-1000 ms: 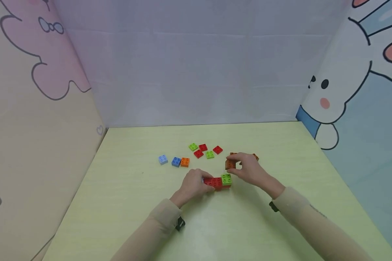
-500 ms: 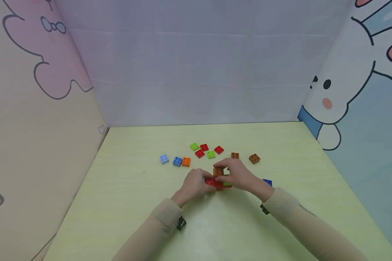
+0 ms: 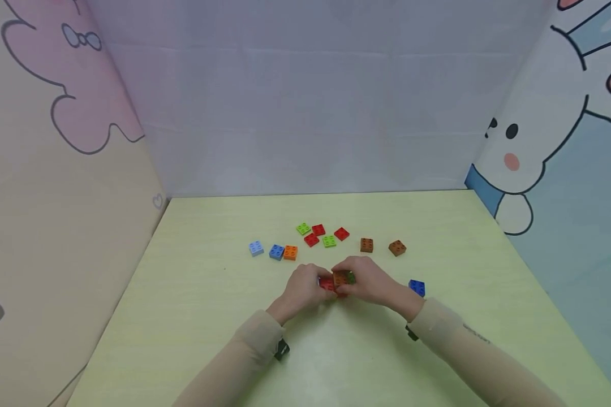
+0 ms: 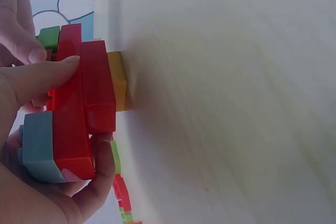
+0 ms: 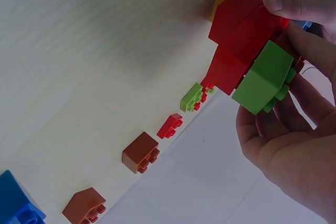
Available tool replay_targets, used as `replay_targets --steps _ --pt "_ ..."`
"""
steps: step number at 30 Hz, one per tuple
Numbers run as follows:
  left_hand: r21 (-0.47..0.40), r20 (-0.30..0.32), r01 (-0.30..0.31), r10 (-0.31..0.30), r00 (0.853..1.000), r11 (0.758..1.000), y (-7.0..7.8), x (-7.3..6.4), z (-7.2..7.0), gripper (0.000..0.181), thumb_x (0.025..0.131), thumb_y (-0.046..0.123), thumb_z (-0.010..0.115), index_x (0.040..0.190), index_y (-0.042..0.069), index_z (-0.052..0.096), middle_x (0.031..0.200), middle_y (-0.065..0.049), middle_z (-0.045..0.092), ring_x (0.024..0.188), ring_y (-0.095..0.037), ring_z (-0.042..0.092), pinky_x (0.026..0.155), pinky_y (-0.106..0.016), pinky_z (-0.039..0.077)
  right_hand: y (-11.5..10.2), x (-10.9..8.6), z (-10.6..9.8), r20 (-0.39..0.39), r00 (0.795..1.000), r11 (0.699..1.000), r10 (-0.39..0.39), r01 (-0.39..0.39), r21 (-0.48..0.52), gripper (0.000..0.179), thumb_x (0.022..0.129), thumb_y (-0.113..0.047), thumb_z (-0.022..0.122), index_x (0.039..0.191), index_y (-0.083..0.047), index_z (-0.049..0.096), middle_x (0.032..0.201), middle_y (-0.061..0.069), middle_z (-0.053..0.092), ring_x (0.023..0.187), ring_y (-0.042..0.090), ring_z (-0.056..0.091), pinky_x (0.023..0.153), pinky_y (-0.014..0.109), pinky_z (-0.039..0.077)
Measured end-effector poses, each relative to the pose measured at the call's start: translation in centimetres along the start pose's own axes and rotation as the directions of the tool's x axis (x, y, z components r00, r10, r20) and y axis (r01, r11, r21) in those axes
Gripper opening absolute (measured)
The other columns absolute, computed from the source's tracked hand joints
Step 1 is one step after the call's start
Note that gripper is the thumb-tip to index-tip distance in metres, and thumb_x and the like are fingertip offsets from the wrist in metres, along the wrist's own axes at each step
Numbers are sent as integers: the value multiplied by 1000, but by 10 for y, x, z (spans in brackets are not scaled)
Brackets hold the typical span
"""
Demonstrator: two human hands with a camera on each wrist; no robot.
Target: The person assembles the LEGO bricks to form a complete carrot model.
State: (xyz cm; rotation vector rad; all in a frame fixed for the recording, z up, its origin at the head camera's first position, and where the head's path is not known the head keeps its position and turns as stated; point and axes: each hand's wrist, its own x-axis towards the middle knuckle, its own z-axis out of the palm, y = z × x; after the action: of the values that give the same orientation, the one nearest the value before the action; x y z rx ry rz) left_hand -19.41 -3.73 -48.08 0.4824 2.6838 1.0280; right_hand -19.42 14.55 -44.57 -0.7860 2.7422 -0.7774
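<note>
My left hand (image 3: 302, 285) grips a small stack of toy building bricks low over the table, thumb along its side. In the left wrist view, a yellow brick (image 4: 118, 80) lies at the bottom, red bricks (image 4: 98, 90) above it, and a light blue brick (image 4: 39, 148) on one end. A green brick (image 5: 262, 80) sits at the other end in the right wrist view. My right hand (image 3: 369, 280) pinches a brown brick (image 3: 340, 278) on top of the red, beside the green one. Fingers hide most of that brown brick, so whether it is fully seated cannot be seen.
Two more brown bricks (image 3: 366, 245) and a dark blue brick (image 3: 416, 287) lie to the right. Red and green bricks (image 3: 328, 241) are scattered behind the hands. Blue bricks (image 3: 276, 252) and an orange brick (image 3: 290, 252) lie left of them on the table (image 3: 198, 316).
My right hand has carried the brown brick leftward and down onto the stack, next to the green brick. The left hand keeps its hold in about the same place.
</note>
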Motion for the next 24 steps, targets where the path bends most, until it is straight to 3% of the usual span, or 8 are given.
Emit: replay_targets --steps 24 --pt "-10 31 21 -20 999 1000 1 2 -2 30 74 25 84 101 15 76 75 12 61 74 -13 50 64 -29 41 2 -3 2 7 1000 998 18 -18 -55 35 75 -22 83 106 -11 70 95 -4 66 84 10 55 78 30 46"
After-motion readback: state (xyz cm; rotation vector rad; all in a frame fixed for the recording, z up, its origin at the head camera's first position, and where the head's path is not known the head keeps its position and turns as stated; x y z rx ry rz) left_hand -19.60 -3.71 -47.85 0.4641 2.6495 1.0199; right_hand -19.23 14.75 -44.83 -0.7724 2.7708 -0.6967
